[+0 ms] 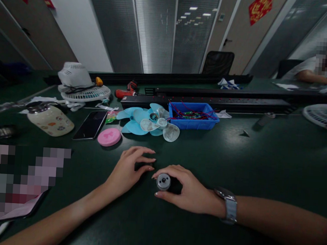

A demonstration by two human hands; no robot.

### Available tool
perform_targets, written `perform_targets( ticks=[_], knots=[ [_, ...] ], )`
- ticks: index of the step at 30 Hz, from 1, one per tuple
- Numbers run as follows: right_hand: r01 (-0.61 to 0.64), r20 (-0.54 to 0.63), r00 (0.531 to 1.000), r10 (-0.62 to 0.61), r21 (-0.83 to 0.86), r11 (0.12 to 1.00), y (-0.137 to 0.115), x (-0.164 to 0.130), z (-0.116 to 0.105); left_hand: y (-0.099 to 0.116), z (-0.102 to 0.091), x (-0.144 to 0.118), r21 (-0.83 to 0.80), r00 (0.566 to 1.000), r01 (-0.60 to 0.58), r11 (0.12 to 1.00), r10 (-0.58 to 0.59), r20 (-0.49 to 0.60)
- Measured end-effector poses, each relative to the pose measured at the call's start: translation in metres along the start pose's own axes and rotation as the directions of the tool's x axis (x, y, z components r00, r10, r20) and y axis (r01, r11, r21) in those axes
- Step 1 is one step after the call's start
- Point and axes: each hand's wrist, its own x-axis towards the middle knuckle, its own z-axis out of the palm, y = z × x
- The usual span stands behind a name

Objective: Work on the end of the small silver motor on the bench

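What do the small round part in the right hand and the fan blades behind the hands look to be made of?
Round part: likely metal, dull grey with a soft sheen and machined-looking face. Fan blades: probably plastic, light blue and translucent white, smooth, thin and slightly glossy.

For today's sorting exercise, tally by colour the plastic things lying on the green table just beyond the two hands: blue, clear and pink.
Light blue plastic fan blades: 1
Blue plastic tray of wires: 1
Clear plastic fan blades: 1
Round pink plastic lid: 1
Total: 4
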Motion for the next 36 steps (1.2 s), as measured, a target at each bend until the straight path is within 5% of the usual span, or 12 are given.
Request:
perform_targets(
  ticks=[6,13,17,27,36],
  knots=[
    [0.004,-0.002,1.0,-0.004,-0.005,1.0,-0.001,0.001,-0.001,-0.001,-0.002,0.001,-0.002,1.0,-0.006,1.0,0.006,0.012],
    [0.037,-0.02,0.999,-0.037,-0.002,0.999,0.003,0.0,0.003,0.034,-0.014,-0.009,-0.166,0.984,-0.095,0.981,0.068,-0.162],
    [0.044,-0.048,0.998,-0.045,-0.031,0.999,0.006,0.0,0.006,0.047,-0.011,-0.016,-0.188,0.986,-0.161,0.969,0.149,-0.078],
    [0.019,-0.017,1.0,-0.019,-0.024,1.0,0.003,0.001,0.004,0.047,-0.014,-0.012,-0.227,0.984,-0.081,0.97,0.113,0.135],
    [0.036,-0.038,0.999,-0.037,-0.028,0.999,0.003,0.0,0.005,0.045,-0.012,-0.013,-0.257,0.998,-0.001,0.966,0.016,0.057]
  ],
)
